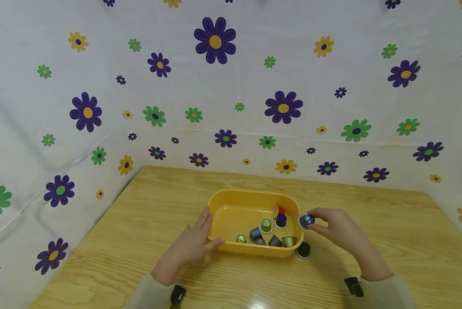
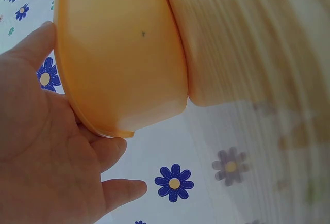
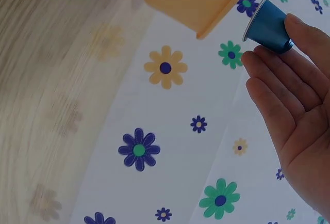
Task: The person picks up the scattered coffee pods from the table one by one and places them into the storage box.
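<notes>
The right hand [image 1: 341,229] pinches a blue capsule [image 1: 306,221] between thumb and fingers, just beyond the right end of the yellow tub [image 1: 254,249]. In the right wrist view the blue capsule [image 3: 269,26] shows its silver rim, held by the thumb and fingertips of the right hand [image 3: 296,105]. The left hand [image 1: 190,244] rests on the tub's left end, its fingers along the rim. Seen from the left wrist, the left hand [image 2: 56,146] touches the rim of the tub [image 2: 124,64] with relaxed fingers. Several capsules lie inside, among them a green one [image 1: 266,225] and a dark blue one [image 1: 281,220].
A black capsule [image 1: 303,249] sits on the wooden table [image 1: 146,214] outside the tub, by its front right corner. Behind and at the sides hangs a white cloth [image 1: 246,81] with printed flowers.
</notes>
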`<action>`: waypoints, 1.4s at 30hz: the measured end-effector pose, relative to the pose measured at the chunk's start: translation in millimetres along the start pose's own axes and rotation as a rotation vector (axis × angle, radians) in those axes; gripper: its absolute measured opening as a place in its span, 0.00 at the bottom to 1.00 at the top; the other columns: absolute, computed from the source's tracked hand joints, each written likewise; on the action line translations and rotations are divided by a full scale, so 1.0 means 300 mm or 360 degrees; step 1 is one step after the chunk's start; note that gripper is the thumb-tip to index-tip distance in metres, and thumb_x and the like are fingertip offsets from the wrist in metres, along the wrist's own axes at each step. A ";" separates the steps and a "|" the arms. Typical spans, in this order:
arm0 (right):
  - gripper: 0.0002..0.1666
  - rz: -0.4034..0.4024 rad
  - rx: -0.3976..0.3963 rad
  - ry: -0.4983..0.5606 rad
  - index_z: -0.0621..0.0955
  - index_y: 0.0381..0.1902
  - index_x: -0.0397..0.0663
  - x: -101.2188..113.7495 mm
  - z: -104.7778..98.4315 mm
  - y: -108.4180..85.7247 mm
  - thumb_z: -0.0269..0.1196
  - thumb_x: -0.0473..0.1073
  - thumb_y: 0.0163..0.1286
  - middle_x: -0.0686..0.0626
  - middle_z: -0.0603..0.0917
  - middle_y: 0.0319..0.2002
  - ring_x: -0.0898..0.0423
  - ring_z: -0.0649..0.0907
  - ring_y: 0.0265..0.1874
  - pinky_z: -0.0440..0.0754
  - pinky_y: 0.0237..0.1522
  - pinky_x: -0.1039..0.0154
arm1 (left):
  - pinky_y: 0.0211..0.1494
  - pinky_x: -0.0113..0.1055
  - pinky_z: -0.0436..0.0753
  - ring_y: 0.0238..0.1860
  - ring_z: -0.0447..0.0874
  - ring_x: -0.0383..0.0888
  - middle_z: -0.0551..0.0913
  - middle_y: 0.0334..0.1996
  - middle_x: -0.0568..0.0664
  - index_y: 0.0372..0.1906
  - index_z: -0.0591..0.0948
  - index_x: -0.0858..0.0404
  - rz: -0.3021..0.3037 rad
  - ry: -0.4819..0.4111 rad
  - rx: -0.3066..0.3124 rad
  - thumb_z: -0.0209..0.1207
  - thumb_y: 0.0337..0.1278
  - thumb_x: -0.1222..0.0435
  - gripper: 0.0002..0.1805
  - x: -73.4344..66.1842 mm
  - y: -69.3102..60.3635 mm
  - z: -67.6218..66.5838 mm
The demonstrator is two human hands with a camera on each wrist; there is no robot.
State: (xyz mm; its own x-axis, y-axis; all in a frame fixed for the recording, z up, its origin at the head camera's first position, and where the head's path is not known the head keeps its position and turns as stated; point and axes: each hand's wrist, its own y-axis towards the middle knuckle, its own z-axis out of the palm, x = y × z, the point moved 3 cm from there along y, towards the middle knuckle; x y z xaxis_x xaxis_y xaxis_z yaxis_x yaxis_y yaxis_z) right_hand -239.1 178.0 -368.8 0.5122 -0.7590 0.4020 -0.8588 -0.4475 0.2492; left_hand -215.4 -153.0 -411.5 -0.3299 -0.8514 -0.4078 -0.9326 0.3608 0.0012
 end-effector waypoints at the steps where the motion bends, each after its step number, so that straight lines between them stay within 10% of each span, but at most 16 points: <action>1: 0.16 -0.0007 0.0004 0.0012 0.80 0.41 0.38 0.009 0.003 0.005 0.64 0.40 0.56 0.44 0.82 0.39 0.46 0.80 0.40 0.76 0.41 0.50 | 0.58 0.60 0.52 0.66 0.45 0.54 0.40 0.67 0.60 0.65 0.50 0.75 0.0000 0.0003 -0.0001 0.46 0.58 0.44 0.44 0.000 -0.001 0.000; 21: 0.18 -0.0063 0.0038 0.0137 0.79 0.44 0.35 0.098 0.061 0.098 0.63 0.39 0.57 0.42 0.81 0.42 0.45 0.78 0.43 0.75 0.44 0.51 | 0.58 0.60 0.52 0.65 0.46 0.55 0.40 0.67 0.61 0.65 0.50 0.75 0.0016 0.0013 -0.0018 0.45 0.58 0.43 0.45 0.005 -0.001 -0.001; 42: 0.17 -0.0028 0.0044 0.0028 0.79 0.42 0.34 0.037 0.041 0.027 0.64 0.39 0.56 0.41 0.81 0.40 0.45 0.79 0.40 0.76 0.41 0.51 | 0.57 0.61 0.53 0.65 0.45 0.54 0.40 0.67 0.60 0.65 0.50 0.75 0.0023 0.0019 -0.0029 0.44 0.57 0.42 0.45 0.011 0.005 0.008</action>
State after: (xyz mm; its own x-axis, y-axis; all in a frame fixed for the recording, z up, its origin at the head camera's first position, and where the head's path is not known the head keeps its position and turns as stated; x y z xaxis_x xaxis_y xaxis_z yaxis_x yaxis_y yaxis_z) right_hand -240.5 160.0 -373.2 0.5268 -0.7427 0.4133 -0.8497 -0.4736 0.2320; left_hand -217.5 -154.4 -415.2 -0.3451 -0.8506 -0.3968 -0.9302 0.3663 0.0237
